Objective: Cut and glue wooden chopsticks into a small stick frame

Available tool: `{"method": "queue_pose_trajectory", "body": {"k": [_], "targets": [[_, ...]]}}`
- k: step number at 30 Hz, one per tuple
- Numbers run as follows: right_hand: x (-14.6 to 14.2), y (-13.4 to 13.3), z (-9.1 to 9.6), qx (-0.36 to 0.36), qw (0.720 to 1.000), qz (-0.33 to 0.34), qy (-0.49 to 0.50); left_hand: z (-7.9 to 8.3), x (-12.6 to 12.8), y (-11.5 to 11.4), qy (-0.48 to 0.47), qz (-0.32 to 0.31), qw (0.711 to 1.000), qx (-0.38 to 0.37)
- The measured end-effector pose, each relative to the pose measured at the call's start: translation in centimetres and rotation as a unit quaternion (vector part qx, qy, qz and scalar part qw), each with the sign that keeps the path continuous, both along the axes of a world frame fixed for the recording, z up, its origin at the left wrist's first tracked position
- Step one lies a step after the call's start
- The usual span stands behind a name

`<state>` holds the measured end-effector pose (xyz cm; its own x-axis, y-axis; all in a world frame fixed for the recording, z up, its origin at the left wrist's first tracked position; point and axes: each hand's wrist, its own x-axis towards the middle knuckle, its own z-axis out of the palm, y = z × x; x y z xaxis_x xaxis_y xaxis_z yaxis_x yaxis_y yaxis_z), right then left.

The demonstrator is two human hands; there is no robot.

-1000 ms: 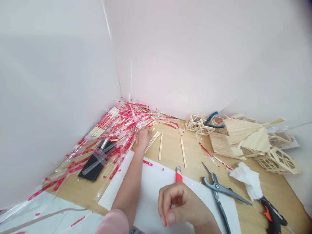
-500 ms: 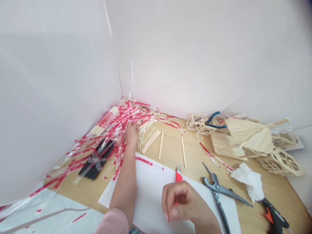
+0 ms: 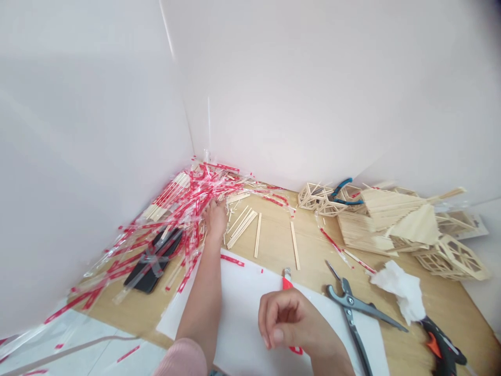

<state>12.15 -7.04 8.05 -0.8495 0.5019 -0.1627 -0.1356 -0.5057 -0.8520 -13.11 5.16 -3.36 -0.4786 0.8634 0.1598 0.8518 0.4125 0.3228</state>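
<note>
My left hand (image 3: 215, 218) reaches into the heap at the table's far left. Its fingers are bent and slightly apart, with the tips hidden among thin wooden sticks (image 3: 242, 230) and red-and-clear plastic wrappers (image 3: 195, 209). Nothing shows in its grasp. Loosely curled, my right hand (image 3: 291, 321) hovers over a white sheet (image 3: 238, 308), thumb close to the fingers and no object visible in them. Beneath it lies a red utility knife (image 3: 287, 283), partly covered by the hand. Two single sticks (image 3: 295, 245) lie apart on the wooden table (image 3: 274, 230).
Grey pliers (image 3: 350, 303) lie right of my right hand, near crumpled white tissue (image 3: 399, 290) and a black-and-orange glue gun (image 3: 442, 339). Wooden stick structures (image 3: 399, 214) and blue-handled pliers (image 3: 342, 194) stand along the back. A black phone (image 3: 152, 266) lies under wrappers. White walls enclose the table.
My left hand has shifted slightly right and towards me at the heap, its fingers more visible. My right hand has barely moved; more of the knife's handle end shows below it.
</note>
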Motion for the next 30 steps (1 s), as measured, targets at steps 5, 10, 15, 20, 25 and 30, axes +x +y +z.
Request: {"method": "queue_pose_trajectory", "body": {"k": [5,10,15,20,25,30], "targets": [[0.1,-0.1,-0.2,-0.001,1.0,0.0,0.001,0.0,0.3,0.0,-0.003,0.007,1.0,0.003],[0.1,0.1,-0.1,-0.002,1.0,-0.005,0.0,-0.4,0.3,0.2,-0.011,0.019,1.0,0.017],[0.1,0.6,-0.3,0.008,1.0,-0.014,-0.014,-0.2,0.1,0.5,-0.079,0.03,0.995,0.048],[0.3,1.5,-0.7,0.028,0.999,-0.019,-0.029,0.5,-0.7,1.1,-0.229,0.022,0.959,0.165],[0.3,3.2,0.9,0.099,0.989,-0.056,-0.091,2.8,-0.1,0.6,-0.459,-0.04,0.861,0.215],[-0.1,5.6,2.0,0.19,0.938,-0.224,-0.185,6.9,1.7,-1.2,-0.585,-0.129,0.767,0.229]]}}
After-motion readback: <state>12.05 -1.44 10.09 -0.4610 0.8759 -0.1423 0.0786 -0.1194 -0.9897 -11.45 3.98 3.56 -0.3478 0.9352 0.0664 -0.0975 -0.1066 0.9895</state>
